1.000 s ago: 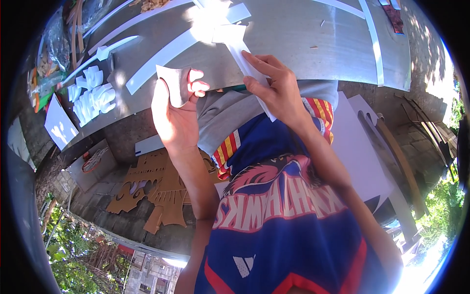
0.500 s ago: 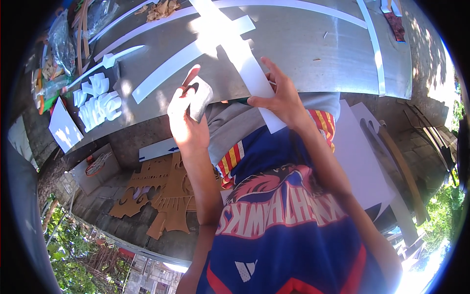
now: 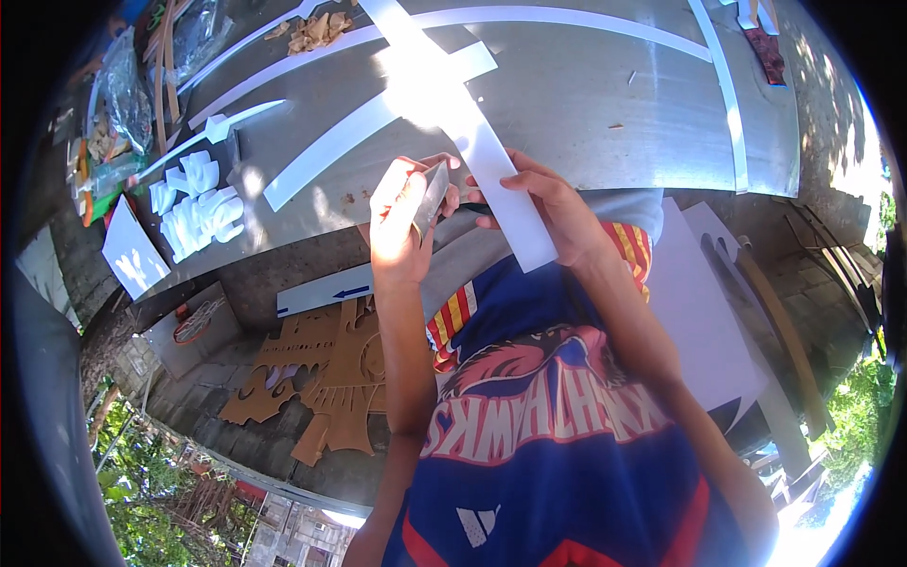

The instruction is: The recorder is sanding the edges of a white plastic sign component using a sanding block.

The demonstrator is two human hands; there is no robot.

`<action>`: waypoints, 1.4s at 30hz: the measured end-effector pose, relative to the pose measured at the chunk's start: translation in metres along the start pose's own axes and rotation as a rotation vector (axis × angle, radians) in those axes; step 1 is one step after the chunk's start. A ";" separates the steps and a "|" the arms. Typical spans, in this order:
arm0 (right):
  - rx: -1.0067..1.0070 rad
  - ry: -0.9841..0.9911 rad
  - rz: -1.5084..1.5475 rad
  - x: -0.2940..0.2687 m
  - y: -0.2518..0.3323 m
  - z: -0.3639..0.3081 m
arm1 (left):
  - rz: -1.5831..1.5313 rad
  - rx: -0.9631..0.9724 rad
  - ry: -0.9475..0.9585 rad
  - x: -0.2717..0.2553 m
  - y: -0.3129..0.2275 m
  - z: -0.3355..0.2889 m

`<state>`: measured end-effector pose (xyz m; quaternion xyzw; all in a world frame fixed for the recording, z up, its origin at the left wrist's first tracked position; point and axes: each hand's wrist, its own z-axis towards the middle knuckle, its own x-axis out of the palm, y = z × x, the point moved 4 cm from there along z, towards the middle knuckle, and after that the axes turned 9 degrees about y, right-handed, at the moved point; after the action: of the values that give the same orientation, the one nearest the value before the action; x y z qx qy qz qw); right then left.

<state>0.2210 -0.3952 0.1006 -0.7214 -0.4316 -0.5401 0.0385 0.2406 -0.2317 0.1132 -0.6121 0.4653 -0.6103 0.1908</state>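
A long white strip (image 3: 501,194) slants from the far side of the table over its near edge, its end hanging above my lap. My right hand (image 3: 563,213) is closed on that strip near its lower end, thumb on top and fingers beneath. In my left hand (image 3: 399,213) is a small grey folded sheet (image 3: 433,200), perhaps sandpaper, pinched between thumb and fingers. It is tilted up on edge just left of the strip, with a gap between them. A second white strip (image 3: 326,146) lies across the table, meeting the first in bright sun glare.
White raised cut-out shapes (image 3: 200,210) and a white panel (image 3: 132,248) lie at the table's left. Clear plastic bags (image 3: 123,90) and crumpled brown paper (image 3: 319,32) are farther back. Cut brown cardboard (image 3: 326,378) sits below left; large white sheets (image 3: 704,312) stand at right.
My left hand has moved right toward the strip, turning the grey folded sheet on edge. The right thumb has shifted onto the strip's face. The view has shifted slightly.
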 end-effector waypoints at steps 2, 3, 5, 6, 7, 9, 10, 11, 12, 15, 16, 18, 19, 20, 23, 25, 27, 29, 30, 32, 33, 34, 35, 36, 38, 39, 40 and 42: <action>-0.041 0.015 0.087 -0.001 0.002 0.001 | -0.021 -0.012 0.031 0.000 0.002 0.000; -0.042 0.014 0.090 -0.002 0.002 0.001 | -0.042 -0.030 0.079 0.001 0.003 0.000; -0.040 0.009 0.088 -0.003 0.003 0.000 | -0.105 -0.027 0.076 0.000 0.005 -0.001; -0.041 0.007 0.091 -0.004 0.003 0.000 | -0.168 -0.023 0.071 -0.001 0.006 -0.002; -0.042 0.013 0.098 -0.004 0.004 -0.001 | -0.168 -0.027 0.071 -0.002 0.007 -0.002; -0.041 0.018 0.107 -0.002 0.005 -0.002 | -0.249 -0.053 0.078 -0.003 0.009 -0.001; -0.031 0.016 0.019 -0.001 0.007 -0.003 | -0.259 -0.054 0.073 -0.003 0.009 0.000; -0.005 -0.009 -0.074 0.000 0.008 -0.003 | -0.218 -0.066 0.087 -0.002 0.009 0.001; -0.019 0.014 -0.069 0.003 0.010 -0.004 | -0.169 -0.078 0.111 0.000 0.009 0.002; 0.020 -0.038 -0.211 0.007 0.013 -0.006 | -0.025 -0.113 0.080 0.008 0.008 0.005; 0.004 -0.024 -0.285 0.009 0.015 -0.006 | -0.032 -0.118 0.078 0.013 0.007 0.005; -0.014 -0.012 -0.358 0.013 0.015 -0.006 | 0.026 -0.168 -0.014 0.021 0.009 0.005; -0.041 -0.018 -0.396 0.014 0.015 -0.006 | 0.023 -0.154 0.008 0.028 0.008 0.004; -0.077 -0.009 -0.427 0.016 0.015 -0.005 | 0.103 -0.190 0.005 0.033 0.008 0.003; -0.127 -0.032 -0.483 0.015 0.011 -0.001 | 0.289 -0.205 0.040 0.044 0.004 0.000; -0.121 -0.017 -0.463 0.013 0.009 0.000 | 0.326 -0.174 0.107 0.050 -0.001 -0.003; -0.115 -0.006 -0.443 0.011 0.009 0.000 | 0.227 -0.173 0.068 0.049 -0.003 -0.005; 0.033 -0.086 -0.331 0.003 0.005 -0.001 | 0.126 -0.168 0.037 0.046 -0.002 -0.005; 0.033 -0.087 -0.331 0.001 0.007 -0.001 | 0.238 -0.115 -0.008 0.043 -0.003 -0.004; 0.057 -0.090 -0.212 -0.003 0.008 -0.001 | 0.340 -0.046 -0.093 0.037 0.000 -0.004; 0.060 -0.088 -0.211 -0.005 0.009 0.000 | 0.347 -0.041 -0.091 0.036 0.003 -0.003; 0.043 0.001 -0.047 -0.003 0.009 0.002 | 0.470 0.011 -0.141 0.034 0.005 -0.003; 0.042 0.039 0.106 -0.004 0.008 0.003 | 0.594 0.028 -0.196 0.031 0.007 -0.003; 0.023 0.087 0.115 -0.003 0.009 0.004 | 0.591 0.063 -0.188 0.030 0.010 -0.003; 0.004 -0.015 0.227 -0.010 0.006 0.004 | 1.022 0.125 -0.212 0.029 0.011 -0.003; -0.018 0.034 0.225 -0.009 0.005 0.004 | 1.022 0.121 -0.215 0.026 0.013 -0.001; -0.013 0.007 0.254 -0.011 0.003 0.003 | 1.057 0.140 -0.210 0.023 0.014 0.002; -0.005 -0.023 0.283 -0.014 -0.002 0.002 | 1.183 0.210 -0.096 0.022 0.013 0.012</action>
<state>0.2208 -0.4010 0.0878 -0.7813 -0.3244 -0.5223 0.1075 0.2437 -0.2603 0.1134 -0.2542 0.6549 -0.4151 0.5781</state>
